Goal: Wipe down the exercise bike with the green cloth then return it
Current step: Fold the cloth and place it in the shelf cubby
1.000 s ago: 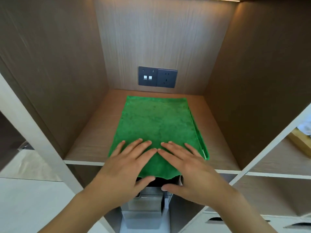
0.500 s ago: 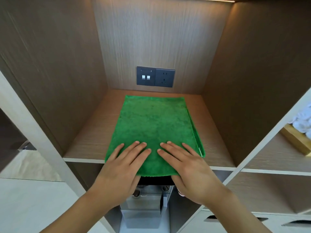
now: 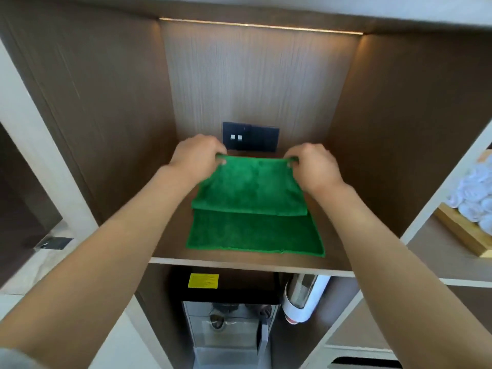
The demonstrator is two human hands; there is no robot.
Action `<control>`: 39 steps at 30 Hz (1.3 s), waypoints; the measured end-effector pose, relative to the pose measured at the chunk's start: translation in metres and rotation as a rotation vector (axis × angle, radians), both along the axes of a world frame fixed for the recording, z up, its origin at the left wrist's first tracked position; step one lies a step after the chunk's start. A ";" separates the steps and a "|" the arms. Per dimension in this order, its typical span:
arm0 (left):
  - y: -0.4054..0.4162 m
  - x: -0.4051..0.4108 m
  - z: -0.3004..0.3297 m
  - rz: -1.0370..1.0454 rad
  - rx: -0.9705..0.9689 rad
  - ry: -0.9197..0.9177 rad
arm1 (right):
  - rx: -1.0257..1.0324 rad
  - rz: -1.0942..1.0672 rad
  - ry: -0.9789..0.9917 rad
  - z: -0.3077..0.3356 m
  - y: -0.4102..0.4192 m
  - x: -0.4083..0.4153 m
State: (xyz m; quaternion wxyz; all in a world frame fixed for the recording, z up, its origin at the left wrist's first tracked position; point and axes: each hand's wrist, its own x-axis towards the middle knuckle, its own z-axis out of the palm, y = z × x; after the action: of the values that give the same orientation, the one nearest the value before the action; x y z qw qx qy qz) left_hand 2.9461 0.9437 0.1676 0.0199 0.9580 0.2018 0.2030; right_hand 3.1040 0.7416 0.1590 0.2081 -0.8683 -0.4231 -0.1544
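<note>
Cloth (image 3: 255, 233) on shelf (image 3: 239, 263), below socket (image 3: 262, 138).

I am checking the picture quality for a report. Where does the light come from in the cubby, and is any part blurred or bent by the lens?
Head view: a warm light strip along the top of the back wall lights the cubby; the shelf and white frames bow outward, a wide-angle effect; the left hand and right hand, pinching the green cloth, look slightly soft; the socket plate is smeared.

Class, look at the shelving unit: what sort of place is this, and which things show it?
Probably a gym or hotel amenity area: rolled white towels on a wooden tray, and a water dispenser with a cup holder.
</note>
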 end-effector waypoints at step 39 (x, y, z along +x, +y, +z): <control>-0.056 -0.102 -0.091 -0.220 -0.334 -0.208 | 0.132 0.259 0.064 -0.106 -0.092 -0.052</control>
State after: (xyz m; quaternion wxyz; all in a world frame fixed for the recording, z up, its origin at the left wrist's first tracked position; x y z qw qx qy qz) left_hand 2.8440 0.8877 0.0764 0.2209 0.9316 0.1235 0.2609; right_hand 3.0520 0.6496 0.0531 0.2964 -0.7953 -0.5136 -0.1260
